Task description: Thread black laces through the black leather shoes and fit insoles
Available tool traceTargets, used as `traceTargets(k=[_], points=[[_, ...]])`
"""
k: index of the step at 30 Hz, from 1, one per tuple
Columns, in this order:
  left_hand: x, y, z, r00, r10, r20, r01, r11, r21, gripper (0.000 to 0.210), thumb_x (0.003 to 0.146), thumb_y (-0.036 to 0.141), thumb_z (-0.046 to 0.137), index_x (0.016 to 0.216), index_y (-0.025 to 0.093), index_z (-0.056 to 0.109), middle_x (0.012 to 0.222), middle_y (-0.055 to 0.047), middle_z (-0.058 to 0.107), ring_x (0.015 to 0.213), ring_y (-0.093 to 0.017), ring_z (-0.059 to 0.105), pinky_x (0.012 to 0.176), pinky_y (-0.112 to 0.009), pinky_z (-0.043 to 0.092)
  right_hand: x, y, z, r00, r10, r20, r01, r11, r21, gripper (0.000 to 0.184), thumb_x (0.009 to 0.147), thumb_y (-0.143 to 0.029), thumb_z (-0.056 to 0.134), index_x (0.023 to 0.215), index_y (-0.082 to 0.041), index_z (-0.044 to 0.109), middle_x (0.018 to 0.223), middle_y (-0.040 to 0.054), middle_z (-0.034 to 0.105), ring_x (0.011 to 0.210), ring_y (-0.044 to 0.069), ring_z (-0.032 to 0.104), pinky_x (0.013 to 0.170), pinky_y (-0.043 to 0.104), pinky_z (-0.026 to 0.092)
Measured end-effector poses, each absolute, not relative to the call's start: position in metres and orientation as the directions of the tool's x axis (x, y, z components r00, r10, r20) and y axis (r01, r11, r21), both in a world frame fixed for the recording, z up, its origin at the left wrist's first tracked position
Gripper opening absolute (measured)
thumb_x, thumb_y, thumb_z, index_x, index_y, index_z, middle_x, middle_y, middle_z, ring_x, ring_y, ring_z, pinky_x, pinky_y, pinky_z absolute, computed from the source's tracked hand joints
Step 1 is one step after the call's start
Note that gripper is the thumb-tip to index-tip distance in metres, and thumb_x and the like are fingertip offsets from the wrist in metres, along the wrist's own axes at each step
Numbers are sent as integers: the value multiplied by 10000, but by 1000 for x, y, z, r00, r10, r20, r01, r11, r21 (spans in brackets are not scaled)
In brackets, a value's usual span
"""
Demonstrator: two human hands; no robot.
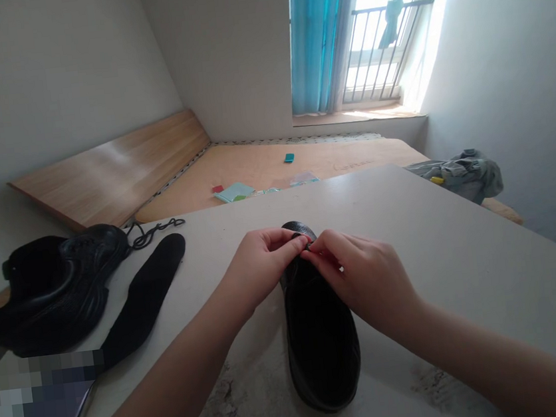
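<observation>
A black shoe [323, 344] stands on the white tabletop in front of me, its toe pointing away and its dark opening facing up. My left hand [264, 260] pinches at the lacing area from the left, thumb and forefinger pressed together. From the right, my right hand [360, 269] has its fingertips closed at the same spot, almost touching the left ones. A small bit of black shoelace [307, 246] shows between the fingertips; the fingers hide most of it. The shoe's toe [299, 227] shows just beyond my hands.
On the left lie another black shoe [61, 287], a loose black lace [153, 233] and a black insole [145, 297]. A partly blurred flat object [67, 410] sits at lower left. Beyond the white table [465, 267] are a bed [352, 153] with small items and heaped clothes [470, 176].
</observation>
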State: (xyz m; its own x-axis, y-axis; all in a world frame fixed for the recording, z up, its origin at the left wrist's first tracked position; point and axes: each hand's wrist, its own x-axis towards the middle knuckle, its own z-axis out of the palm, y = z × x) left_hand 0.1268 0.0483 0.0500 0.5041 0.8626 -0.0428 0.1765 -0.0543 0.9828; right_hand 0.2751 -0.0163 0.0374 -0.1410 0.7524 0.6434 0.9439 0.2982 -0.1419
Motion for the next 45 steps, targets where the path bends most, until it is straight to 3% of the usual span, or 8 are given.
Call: traceTargets(k=[4, 11, 19, 23, 28, 33, 39, 45], points=[[124, 51, 49, 490, 865, -106, 127, 49, 991, 170, 701, 312, 719, 793, 170, 731, 758, 1, 712, 749, -141, 606, 728, -248, 447, 278, -16, 40, -269, 755, 599, 929, 366, -45, 302, 956, -283, 425, 723, -177, 585, 640, 29, 630, 540, 121, 519, 520, 277, 229], [120, 56, 48, 559, 827, -68, 118, 2, 993, 226, 725, 280, 711, 917, 163, 735, 921, -48, 741, 908, -191, 644, 845, -305, 463, 287, -8, 45, -61, 935, 350, 769, 267, -581, 118, 858, -326, 587, 873, -211, 567, 721, -32, 598, 544, 82, 469, 552, 219, 342], [120, 55, 55, 562, 822, 93, 259, -281, 924, 166, 740, 262, 693, 880, 175, 709, 843, -11, 720, 725, -140, 612, 639, -255, 461, 290, 4, 38, -38, 985, 170, 576, 161, -801, 191, 778, -349, 631, 883, -191, 644, 727, -17, 536, 625, 107, 442, 558, 248, 354], [120, 48, 61, 563, 790, 243, 433, -532, 728, 144, 792, 222, 635, 908, 218, 720, 807, 14, 704, 679, -130, 583, 604, -260, 436, 288, 8, 30, -44, 977, 208, 475, 204, -856, 157, 787, -317, 605, 779, -163, 630, 736, -8, 510, 656, 109, 443, 567, 252, 349], [119, 40, 65, 652, 615, 444, 521, -789, 327, 202, 849, 163, 557, 976, 207, 709, 862, -16, 688, 808, -180, 599, 716, -319, 467, 284, 7, 26, -28, 961, 276, 460, 258, -850, 179, 790, -237, 557, 638, -168, 491, 680, -36, 415, 611, 87, 388, 537, 242, 306], [119, 38, 62, 695, 509, 508, 569, -821, 46, 175, 872, 151, 520, 945, 155, 679, 893, -49, 679, 890, -221, 595, 773, -358, 499, 283, 7, 29, -31, 963, 266, 421, 255, -871, 139, 793, -262, 544, 698, -165, 571, 733, -19, 457, 676, 107, 428, 592, 254, 328], [117, 39, 60, 784, 293, 547, 473, -853, -221, 123, 874, 112, 516, 851, 146, 632, 829, -41, 655, 822, -195, 592, 695, -303, 519, 292, 10, 37, -90, 996, 9, 121, 20, -992, 243, 802, -384, 576, 697, -165, 571, 675, -35, 439, 664, 104, 384, 633, 259, 304], [111, 42, 63, 824, 156, 545, 382, -863, -331, 152, 903, 98, 474, 840, 157, 600, 806, -20, 651, 812, -157, 591, 691, -257, 507, 302, 11, 43, -197, 975, -100, 27, -97, -995, 262, 754, -409, 688, 744, -153, 632, 679, -35, 497, 658, 93, 390, 641, 253, 287]])
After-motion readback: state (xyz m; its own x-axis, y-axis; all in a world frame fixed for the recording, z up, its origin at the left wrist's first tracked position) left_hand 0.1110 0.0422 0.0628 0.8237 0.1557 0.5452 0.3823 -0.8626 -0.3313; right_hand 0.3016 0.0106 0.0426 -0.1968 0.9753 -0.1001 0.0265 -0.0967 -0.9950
